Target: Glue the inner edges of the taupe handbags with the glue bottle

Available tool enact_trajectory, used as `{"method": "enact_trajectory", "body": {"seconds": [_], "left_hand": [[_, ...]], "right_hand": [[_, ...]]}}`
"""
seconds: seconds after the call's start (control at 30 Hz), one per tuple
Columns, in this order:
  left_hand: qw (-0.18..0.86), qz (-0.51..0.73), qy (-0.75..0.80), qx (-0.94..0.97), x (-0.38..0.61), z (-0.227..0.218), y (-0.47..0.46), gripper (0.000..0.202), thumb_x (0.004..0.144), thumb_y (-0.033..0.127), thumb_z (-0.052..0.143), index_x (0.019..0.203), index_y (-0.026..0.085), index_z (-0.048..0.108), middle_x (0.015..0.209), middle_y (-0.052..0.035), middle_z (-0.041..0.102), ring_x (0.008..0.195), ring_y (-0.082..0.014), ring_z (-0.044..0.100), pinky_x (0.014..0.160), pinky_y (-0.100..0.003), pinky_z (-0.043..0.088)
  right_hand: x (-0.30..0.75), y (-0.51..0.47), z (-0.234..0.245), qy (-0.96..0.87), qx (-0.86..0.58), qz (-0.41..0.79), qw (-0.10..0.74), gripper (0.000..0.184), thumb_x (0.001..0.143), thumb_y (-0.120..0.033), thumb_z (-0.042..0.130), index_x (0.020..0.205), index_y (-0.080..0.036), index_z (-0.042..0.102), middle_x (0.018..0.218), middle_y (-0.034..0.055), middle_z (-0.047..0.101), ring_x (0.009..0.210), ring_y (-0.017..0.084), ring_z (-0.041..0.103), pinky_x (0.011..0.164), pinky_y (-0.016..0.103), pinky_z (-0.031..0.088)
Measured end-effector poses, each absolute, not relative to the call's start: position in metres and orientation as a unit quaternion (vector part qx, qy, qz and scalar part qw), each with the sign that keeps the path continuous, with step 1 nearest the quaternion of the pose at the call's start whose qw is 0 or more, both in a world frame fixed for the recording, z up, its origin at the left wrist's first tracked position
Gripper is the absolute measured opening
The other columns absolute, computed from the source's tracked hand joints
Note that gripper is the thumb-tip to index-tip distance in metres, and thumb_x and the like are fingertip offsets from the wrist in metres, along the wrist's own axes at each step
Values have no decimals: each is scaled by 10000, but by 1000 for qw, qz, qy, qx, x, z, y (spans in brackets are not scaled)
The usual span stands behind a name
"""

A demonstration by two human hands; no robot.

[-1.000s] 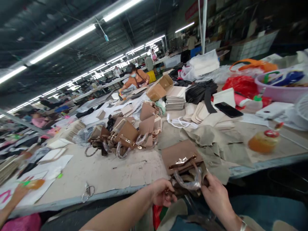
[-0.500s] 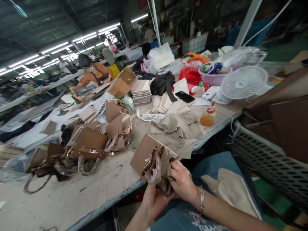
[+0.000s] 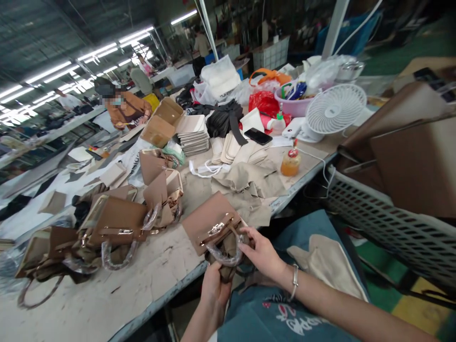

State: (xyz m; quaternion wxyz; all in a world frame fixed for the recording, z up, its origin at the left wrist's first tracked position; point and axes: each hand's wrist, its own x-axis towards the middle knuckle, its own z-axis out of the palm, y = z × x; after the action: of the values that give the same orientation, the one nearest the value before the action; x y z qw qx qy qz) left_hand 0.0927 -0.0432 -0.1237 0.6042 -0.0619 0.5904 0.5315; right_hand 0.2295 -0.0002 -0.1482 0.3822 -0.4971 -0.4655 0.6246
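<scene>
A brown handbag (image 3: 210, 218) rests on the table's front edge, its flap side up and its metal clasp and plastic-wrapped handle (image 3: 228, 260) facing me. My left hand (image 3: 214, 285) is closed round the soft dark fabric at the bag's lower end; some of its fingers are hidden behind it. At the bag's right side my right hand (image 3: 261, 251) has its fingers bent against the handle and fabric. A beige cloth piece (image 3: 327, 261) lies on my blue-green apron (image 3: 263, 308).
More brown handbags (image 3: 119, 218) lie to the left. Beige cloth (image 3: 249, 178), a phone (image 3: 258, 136), a jar of orange liquid (image 3: 290, 162) and a white fan (image 3: 335, 110) are behind. A plastic crate (image 3: 384, 223) stands at right. A co-worker (image 3: 130, 107) sits across the table.
The bag has turned so its clasp and handle face me more fully. My right hand has shifted up to the handle's side, and its fingers show more. The view has swung slightly right.
</scene>
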Motion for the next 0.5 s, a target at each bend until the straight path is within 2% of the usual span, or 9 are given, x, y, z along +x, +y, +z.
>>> {"method": "enact_trajectory", "body": {"seconds": [0.1, 0.17, 0.23, 0.4, 0.5], "left_hand": [[633, 509, 581, -55, 93, -121, -50, 228, 823, 161, 627, 1049, 188, 619, 813, -26, 738, 722, -194, 687, 708, -329, 567], [645, 493, 582, -51, 92, -116, -52, 268, 827, 317, 669, 1048, 177, 612, 776, -34, 726, 682, -196, 677, 668, -336, 569], [644, 488, 587, -43, 91, -111, -50, 355, 821, 407, 668, 1068, 159, 608, 767, -49, 717, 657, -196, 670, 609, -322, 561], [660, 470, 586, -21, 90, -107, -45, 368, 793, 278, 707, 1129, 193, 584, 868, -42, 711, 652, -159, 662, 533, -252, 515], [667, 443, 599, 32, 92, -112, -45, 329, 781, 317, 712, 1066, 195, 601, 885, -52, 699, 719, -175, 665, 565, -259, 513]], "right_hand": [[226, 4, -145, -457, -463, 652, 388, 207, 703, -279, 614, 892, -197, 639, 940, 41, 638, 919, 211, 567, 913, 359, 416], [224, 2, -143, -435, -433, 690, 383, 211, 731, -334, 584, 882, -193, 625, 873, 26, 632, 841, 188, 572, 837, 334, 442], [223, -2, -142, -411, -402, 728, 374, 202, 707, -330, 583, 859, -197, 587, 767, -12, 589, 722, 149, 541, 716, 282, 445], [227, -10, -146, -378, -338, 799, 324, 114, 551, -227, 595, 611, -183, 508, 553, -56, 451, 532, 92, 381, 509, 214, 299], [234, -9, -149, -354, -323, 818, 317, 115, 529, -259, 559, 535, -185, 470, 501, -59, 400, 489, 83, 315, 474, 214, 238]]}}
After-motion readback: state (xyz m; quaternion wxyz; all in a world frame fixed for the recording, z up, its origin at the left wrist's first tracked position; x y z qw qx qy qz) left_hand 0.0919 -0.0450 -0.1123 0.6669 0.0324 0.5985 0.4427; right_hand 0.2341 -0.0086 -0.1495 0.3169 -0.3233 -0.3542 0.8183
